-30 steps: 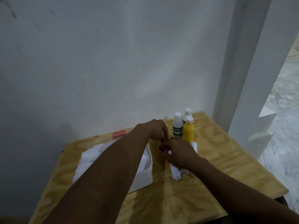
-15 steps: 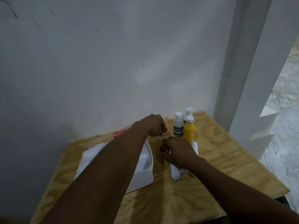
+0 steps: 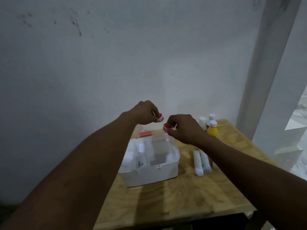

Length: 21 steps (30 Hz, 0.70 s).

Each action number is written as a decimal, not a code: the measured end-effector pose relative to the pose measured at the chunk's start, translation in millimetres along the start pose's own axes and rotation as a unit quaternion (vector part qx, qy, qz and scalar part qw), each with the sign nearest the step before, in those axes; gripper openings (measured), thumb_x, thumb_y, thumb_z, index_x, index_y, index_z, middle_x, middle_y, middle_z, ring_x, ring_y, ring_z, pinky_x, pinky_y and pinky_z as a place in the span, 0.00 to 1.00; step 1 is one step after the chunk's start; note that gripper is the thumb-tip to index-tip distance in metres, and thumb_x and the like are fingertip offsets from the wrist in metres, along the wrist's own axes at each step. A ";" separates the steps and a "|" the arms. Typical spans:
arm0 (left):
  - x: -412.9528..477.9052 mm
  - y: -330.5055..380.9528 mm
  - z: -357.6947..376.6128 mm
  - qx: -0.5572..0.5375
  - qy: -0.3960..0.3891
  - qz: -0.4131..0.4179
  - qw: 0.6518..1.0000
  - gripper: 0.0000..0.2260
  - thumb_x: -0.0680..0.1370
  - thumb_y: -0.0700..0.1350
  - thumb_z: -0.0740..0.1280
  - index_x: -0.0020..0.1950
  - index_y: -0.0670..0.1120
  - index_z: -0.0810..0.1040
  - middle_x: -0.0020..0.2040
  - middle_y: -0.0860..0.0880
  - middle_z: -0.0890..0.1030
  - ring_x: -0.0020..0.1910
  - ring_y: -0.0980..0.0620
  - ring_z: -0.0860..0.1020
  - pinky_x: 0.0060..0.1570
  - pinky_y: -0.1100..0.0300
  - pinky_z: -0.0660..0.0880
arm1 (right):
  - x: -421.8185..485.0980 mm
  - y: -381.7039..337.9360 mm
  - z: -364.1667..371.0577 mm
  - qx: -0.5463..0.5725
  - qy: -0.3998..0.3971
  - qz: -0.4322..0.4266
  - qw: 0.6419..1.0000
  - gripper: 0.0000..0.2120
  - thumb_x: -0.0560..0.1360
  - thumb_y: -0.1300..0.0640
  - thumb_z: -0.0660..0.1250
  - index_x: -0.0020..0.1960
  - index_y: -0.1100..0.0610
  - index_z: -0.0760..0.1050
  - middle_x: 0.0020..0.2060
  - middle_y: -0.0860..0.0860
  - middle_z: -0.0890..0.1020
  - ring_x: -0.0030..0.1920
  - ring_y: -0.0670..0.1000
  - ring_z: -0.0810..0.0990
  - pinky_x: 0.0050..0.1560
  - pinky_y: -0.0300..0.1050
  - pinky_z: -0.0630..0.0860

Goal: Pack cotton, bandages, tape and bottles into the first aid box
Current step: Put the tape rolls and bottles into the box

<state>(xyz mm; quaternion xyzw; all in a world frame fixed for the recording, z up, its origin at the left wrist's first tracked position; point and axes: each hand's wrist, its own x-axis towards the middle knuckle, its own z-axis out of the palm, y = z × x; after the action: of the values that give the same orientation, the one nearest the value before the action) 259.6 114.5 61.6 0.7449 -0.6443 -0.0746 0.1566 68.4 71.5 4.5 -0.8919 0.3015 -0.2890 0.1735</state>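
A white first aid box [image 3: 154, 173] stands open on the wooden table [image 3: 182, 196], with white cotton and wrapped bandages inside its left half. My left hand [image 3: 146, 113] is raised above the box's far edge and pinches a small red-and-white tape roll [image 3: 160, 118]. My right hand [image 3: 182, 128] hovers beside it and pinches a second small red-and-white tape roll [image 3: 166, 127]. Right of the box, three wrapped bandage rolls [image 3: 201, 161] lie on the table. A yellow bottle [image 3: 212, 130] and two white-capped bottles [image 3: 209, 120] stand at the back right.
The box's clear lid with a red latch [image 3: 145, 134] leans back toward the grey wall. A white pillar [image 3: 272, 80] rises close to the table's right side. The table's front edge [image 3: 174, 221] is near me.
Both hands have risen from the table beside the bottles and shifted left, each carrying a small tape roll over the box. The camera view has also tilted, so the box interior is visible.
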 end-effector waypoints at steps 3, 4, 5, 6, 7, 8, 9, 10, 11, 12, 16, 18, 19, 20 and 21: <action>-24.5 -18.1 -12.7 -0.003 0.005 -0.022 1.000 0.14 0.72 0.53 0.77 0.53 0.47 0.87 0.45 0.51 0.83 0.48 0.51 0.81 0.49 0.58 0.77 | -2.1 -32.8 14.1 0.013 -0.023 -0.027 0.999 0.11 0.73 0.46 0.72 0.48 0.52 0.82 0.44 0.47 0.85 0.41 0.46 0.79 0.45 0.43 0.77; -31.0 -24.5 -14.8 0.000 0.002 -0.028 1.000 0.13 0.72 0.52 0.77 0.53 0.47 0.87 0.45 0.51 0.83 0.49 0.51 0.81 0.48 0.58 0.76 | -3.5 -41.0 20.7 0.019 -0.028 -0.034 0.999 0.11 0.72 0.46 0.72 0.48 0.52 0.83 0.44 0.47 0.86 0.41 0.45 0.79 0.44 0.42 0.77; -36.6 -31.0 -15.8 0.002 -0.001 -0.035 0.999 0.13 0.72 0.51 0.77 0.53 0.47 0.87 0.45 0.51 0.83 0.49 0.52 0.81 0.47 0.59 0.75 | -5.3 -48.6 27.2 0.022 -0.035 -0.037 0.998 0.11 0.72 0.46 0.72 0.48 0.52 0.83 0.45 0.47 0.86 0.41 0.45 0.80 0.44 0.42 0.77; -41.3 -37.7 -15.7 0.001 -0.004 -0.041 0.999 0.12 0.72 0.51 0.77 0.53 0.47 0.87 0.46 0.50 0.84 0.49 0.52 0.81 0.47 0.59 0.75 | -6.6 -55.0 33.9 0.024 -0.043 -0.037 0.998 0.10 0.73 0.46 0.72 0.48 0.51 0.83 0.46 0.47 0.86 0.42 0.45 0.80 0.44 0.42 0.76; -45.0 -44.2 -14.9 -0.001 -0.005 -0.046 0.999 0.12 0.72 0.51 0.78 0.53 0.48 0.87 0.48 0.49 0.85 0.48 0.52 0.81 0.47 0.59 0.76 | -7.6 -60.1 40.7 0.022 -0.049 -0.035 0.998 0.09 0.73 0.47 0.72 0.49 0.51 0.83 0.46 0.47 0.86 0.43 0.46 0.81 0.44 0.42 0.76; -48.2 -49.9 -13.6 -0.003 -0.004 -0.052 0.999 0.12 0.72 0.50 0.78 0.53 0.47 0.87 0.49 0.48 0.86 0.48 0.51 0.81 0.47 0.59 0.76 | -8.2 -63.9 47.4 0.017 -0.052 -0.034 0.998 0.09 0.73 0.47 0.72 0.49 0.51 0.83 0.47 0.47 0.86 0.44 0.47 0.82 0.44 0.42 0.76; -50.6 -54.6 -11.8 -0.003 -0.002 -0.056 0.998 0.12 0.73 0.49 0.78 0.53 0.47 0.87 0.50 0.47 0.86 0.47 0.52 0.81 0.47 0.59 0.76 | -8.7 -66.6 53.5 0.009 -0.055 -0.029 0.998 0.09 0.73 0.47 0.71 0.50 0.51 0.84 0.48 0.48 0.86 0.46 0.49 0.82 0.43 0.42 0.74; -52.4 -58.6 -9.9 -0.002 0.000 -0.059 0.998 0.12 0.73 0.49 0.77 0.54 0.47 0.87 0.50 0.47 0.86 0.47 0.52 0.81 0.47 0.59 0.76 | -9.2 -68.3 58.9 -0.001 -0.057 -0.025 0.998 0.09 0.73 0.48 0.71 0.51 0.51 0.84 0.48 0.48 0.86 0.47 0.49 0.82 0.43 0.42 0.73; -53.2 -62.2 -7.8 -0.003 0.001 -0.060 0.998 0.12 0.73 0.48 0.77 0.54 0.46 0.87 0.51 0.47 0.86 0.46 0.52 0.81 0.48 0.60 0.76 | -9.7 -68.9 63.8 -0.010 -0.060 -0.021 0.998 0.09 0.74 0.48 0.71 0.51 0.50 0.84 0.49 0.48 0.86 0.48 0.50 0.82 0.44 0.42 0.73; -53.6 -65.4 -5.6 -0.006 0.000 -0.060 0.998 0.12 0.73 0.48 0.77 0.55 0.46 0.87 0.51 0.47 0.86 0.46 0.52 0.80 0.47 0.61 0.76 | -10.1 -68.7 68.3 -0.019 -0.063 -0.019 0.998 0.09 0.74 0.50 0.71 0.52 0.50 0.84 0.50 0.48 0.86 0.49 0.50 0.82 0.44 0.42 0.73; -52.8 -73.0 3.5 -0.016 -0.005 -0.060 0.998 0.12 0.74 0.47 0.77 0.55 0.45 0.86 0.49 0.47 0.85 0.46 0.52 0.81 0.37 0.67 0.70 | -8.1 -69.3 75.6 -0.059 -0.069 -0.034 0.995 0.10 0.74 0.53 0.70 0.54 0.51 0.84 0.51 0.51 0.85 0.50 0.52 0.81 0.46 0.43 0.74; -51.2 -73.6 6.0 -0.017 -0.011 -0.061 0.998 0.13 0.74 0.47 0.77 0.56 0.45 0.86 0.49 0.47 0.85 0.43 0.54 0.79 0.37 0.67 0.69 | -5.3 -68.9 74.9 -0.083 -0.089 -0.046 0.992 0.11 0.73 0.52 0.71 0.54 0.51 0.85 0.50 0.52 0.84 0.49 0.53 0.81 0.49 0.47 0.78; -50.0 -73.6 6.9 -0.019 -0.015 -0.061 0.998 0.13 0.74 0.47 0.77 0.56 0.45 0.86 0.49 0.47 0.86 0.43 0.55 0.78 0.37 0.67 0.69 | -3.6 -68.4 74.1 -0.095 -0.108 -0.052 0.988 0.11 0.73 0.52 0.71 0.53 0.52 0.85 0.50 0.53 0.83 0.49 0.54 0.80 0.50 0.49 0.79; -49.2 -73.5 7.5 -0.020 -0.022 -0.062 0.998 0.13 0.73 0.47 0.77 0.55 0.45 0.86 0.50 0.47 0.86 0.43 0.56 0.78 0.38 0.67 0.69 | -2.2 -68.0 72.9 -0.104 -0.127 -0.061 0.985 0.11 0.72 0.52 0.71 0.53 0.52 0.85 0.51 0.54 0.82 0.49 0.55 0.79 0.50 0.50 0.79; -48.8 -73.1 8.3 -0.020 -0.029 -0.062 0.997 0.13 0.73 0.48 0.77 0.55 0.45 0.86 0.51 0.47 0.86 0.43 0.56 0.78 0.39 0.67 0.70 | -0.8 -67.8 71.5 -0.108 -0.145 -0.066 0.981 0.11 0.72 0.52 0.71 0.53 0.52 0.85 0.51 0.55 0.82 0.49 0.55 0.78 0.51 0.51 0.79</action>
<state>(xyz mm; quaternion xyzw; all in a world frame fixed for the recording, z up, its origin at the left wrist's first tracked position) 317.7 170.1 25.3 0.7775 -0.5996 -0.1190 0.1475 141.9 133.1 -18.3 -0.9559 0.2426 -0.1330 0.0981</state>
